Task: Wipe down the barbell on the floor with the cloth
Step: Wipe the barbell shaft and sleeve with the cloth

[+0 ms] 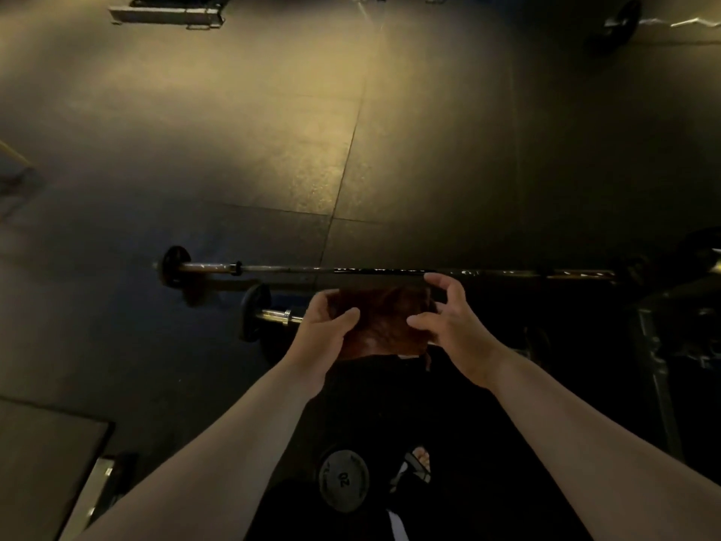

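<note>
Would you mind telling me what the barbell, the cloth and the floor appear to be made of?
The barbell looks like metal: its shaft shows thin bright glints. The cloth seems a soft reddish-brown fabric, since it crumples into folds; the weave is too dim to tell. The floor looks like matte, speckled rubber tiles, with straight seams between them.

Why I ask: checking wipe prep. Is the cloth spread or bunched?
Mostly spread: the cloth is a wide panel held between left hand and right hand.

A dim gym: dark rubber floor tiles, barbell, loose weight plate marked 20.
</note>
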Action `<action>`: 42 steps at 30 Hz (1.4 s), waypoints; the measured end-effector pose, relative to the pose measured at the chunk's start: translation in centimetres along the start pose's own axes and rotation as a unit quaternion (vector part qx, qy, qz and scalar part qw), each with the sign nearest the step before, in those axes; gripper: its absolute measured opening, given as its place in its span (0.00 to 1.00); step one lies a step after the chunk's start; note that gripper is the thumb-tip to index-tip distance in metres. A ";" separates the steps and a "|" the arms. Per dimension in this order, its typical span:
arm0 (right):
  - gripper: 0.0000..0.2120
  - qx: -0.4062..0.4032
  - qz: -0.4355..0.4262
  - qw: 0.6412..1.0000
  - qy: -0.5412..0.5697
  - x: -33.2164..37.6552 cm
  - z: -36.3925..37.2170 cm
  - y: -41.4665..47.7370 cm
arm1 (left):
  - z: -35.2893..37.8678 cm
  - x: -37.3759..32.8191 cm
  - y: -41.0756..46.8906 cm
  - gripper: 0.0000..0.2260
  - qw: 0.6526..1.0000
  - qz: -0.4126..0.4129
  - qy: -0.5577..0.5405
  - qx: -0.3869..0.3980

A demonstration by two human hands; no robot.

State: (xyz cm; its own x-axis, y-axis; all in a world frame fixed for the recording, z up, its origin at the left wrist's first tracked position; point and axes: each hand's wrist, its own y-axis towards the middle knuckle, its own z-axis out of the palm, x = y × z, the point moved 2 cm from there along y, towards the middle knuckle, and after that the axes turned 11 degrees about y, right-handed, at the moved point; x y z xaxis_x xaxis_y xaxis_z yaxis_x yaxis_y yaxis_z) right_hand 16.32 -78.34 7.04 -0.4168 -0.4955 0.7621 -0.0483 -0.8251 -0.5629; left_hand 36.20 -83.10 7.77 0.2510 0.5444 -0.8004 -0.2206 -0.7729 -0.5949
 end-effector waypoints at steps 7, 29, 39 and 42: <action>0.25 -0.020 -0.077 0.963 -0.259 1.4 -0.2 4.5 | -0.8 -2.1 5.3 0.22 0.944 0.142 0.297 0.000; 0.13 -0.305 0.185 0.919 0.168 -18.6 1.4 20.2 | 0.4 12.7 22.2 0.11 0.918 -0.133 0.320 0.193; 0.16 -0.201 0.093 0.924 -0.312 -32.3 -16.8 38.5 | 9.0 31.2 40.9 0.14 0.874 -0.063 0.436 0.204; 0.17 -0.159 0.086 0.916 -0.359 -35.8 -22.0 44.4 | 11.2 36.7 46.9 0.17 0.859 0.023 0.487 0.158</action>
State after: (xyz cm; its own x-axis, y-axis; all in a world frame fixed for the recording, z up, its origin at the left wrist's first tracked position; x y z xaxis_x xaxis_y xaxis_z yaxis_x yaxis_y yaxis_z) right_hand 9.11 -91.26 -52.23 0.2561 -0.7556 0.6028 -0.3469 -0.6539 -0.6723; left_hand 24.47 -95.68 -50.30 0.8700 -0.1342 -0.4744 -0.4582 -0.5756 -0.6773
